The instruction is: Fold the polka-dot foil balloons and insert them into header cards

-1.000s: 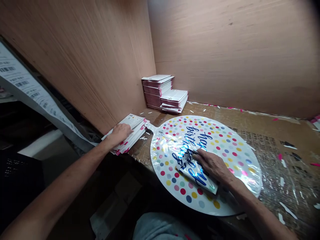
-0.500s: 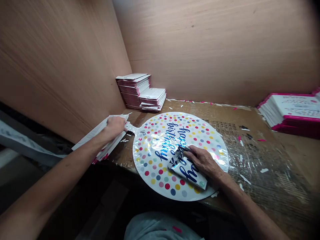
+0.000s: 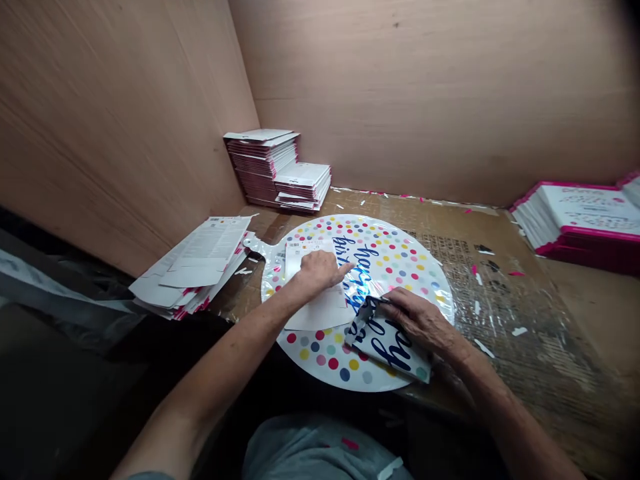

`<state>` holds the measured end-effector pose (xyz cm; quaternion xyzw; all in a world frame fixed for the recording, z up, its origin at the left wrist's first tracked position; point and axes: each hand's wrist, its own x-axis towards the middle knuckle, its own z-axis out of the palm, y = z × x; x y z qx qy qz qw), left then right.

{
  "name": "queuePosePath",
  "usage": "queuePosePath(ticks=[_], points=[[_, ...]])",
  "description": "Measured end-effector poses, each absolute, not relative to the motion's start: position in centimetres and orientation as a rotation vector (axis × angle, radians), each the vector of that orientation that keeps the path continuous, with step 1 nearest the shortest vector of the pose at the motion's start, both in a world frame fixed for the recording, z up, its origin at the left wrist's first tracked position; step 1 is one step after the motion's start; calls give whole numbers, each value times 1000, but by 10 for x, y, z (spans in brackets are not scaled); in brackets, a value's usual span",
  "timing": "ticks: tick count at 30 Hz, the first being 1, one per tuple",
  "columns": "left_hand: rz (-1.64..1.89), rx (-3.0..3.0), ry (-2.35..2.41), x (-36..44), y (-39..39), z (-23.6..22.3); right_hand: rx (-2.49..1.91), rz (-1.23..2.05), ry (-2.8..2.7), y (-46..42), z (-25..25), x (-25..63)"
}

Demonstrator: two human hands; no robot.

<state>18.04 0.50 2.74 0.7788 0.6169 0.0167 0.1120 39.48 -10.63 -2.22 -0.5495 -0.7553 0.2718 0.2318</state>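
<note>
A flat foil balloon with coloured dots and "happy birthday" lettering lies on the cardboard surface, its tail to the left. Over its left part is a white printed card sleeve. My left hand grips this sleeve from above, fingers curled and thumb pointing right; its fingertips are partly hidden. My right hand is closed on a folded foil balloon with dark blue lettering, held over the lower right of the flat one. To the left lies a loose pile of white card sleeves with pink edges.
Stacked card sleeves stand in the back left corner against wooden panels. Another row of pink-edged sleeves lies at the right. Paper scraps are scattered over the taped cardboard.
My left hand has moved right from the pile, bringing a card sleeve over the flat balloon. My right hand still holds the folded balloon, now tilted slightly differently.
</note>
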Motion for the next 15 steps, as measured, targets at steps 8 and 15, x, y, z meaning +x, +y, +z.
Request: queuePosePath(ticks=[8, 15], points=[[94, 2739, 1228, 99, -31, -1, -1477, 676, -2177, -106, -9, 346], [-241, 3149, 806, 90, -21, -3, -1626, 399, -2387, -96, -27, 294]])
